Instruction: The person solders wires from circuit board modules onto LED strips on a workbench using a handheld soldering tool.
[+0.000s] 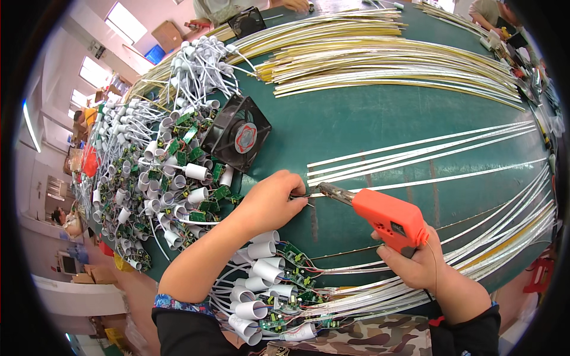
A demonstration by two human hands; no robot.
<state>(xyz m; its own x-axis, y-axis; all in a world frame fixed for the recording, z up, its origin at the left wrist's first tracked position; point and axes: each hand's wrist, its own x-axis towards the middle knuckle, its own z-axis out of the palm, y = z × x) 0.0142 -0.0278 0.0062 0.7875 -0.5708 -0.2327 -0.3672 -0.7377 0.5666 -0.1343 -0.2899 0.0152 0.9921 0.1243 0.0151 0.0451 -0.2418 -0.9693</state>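
Observation:
My right hand (415, 264) is wrapped round the grip of an orange soldering gun (389, 218). The gun's metal nose points left, and its tip meets the left end of a white LED strip (427, 179) on the green table. Close beside that tip, my left hand (274, 199) is closed in a pinch on thin wires (306, 195) at the strip's end. What the wires lead to is hidden by the hand. Several more white LED strips (409, 149) lie side by side just beyond.
A black fan (238, 135) stands left of centre, beside a heap of white lamp caps with green circuit boards (172, 172). Wired caps (266, 270) with strips lie near me. Bundles of strips (392, 62) cover the far side, where other people's hands (295, 5) show.

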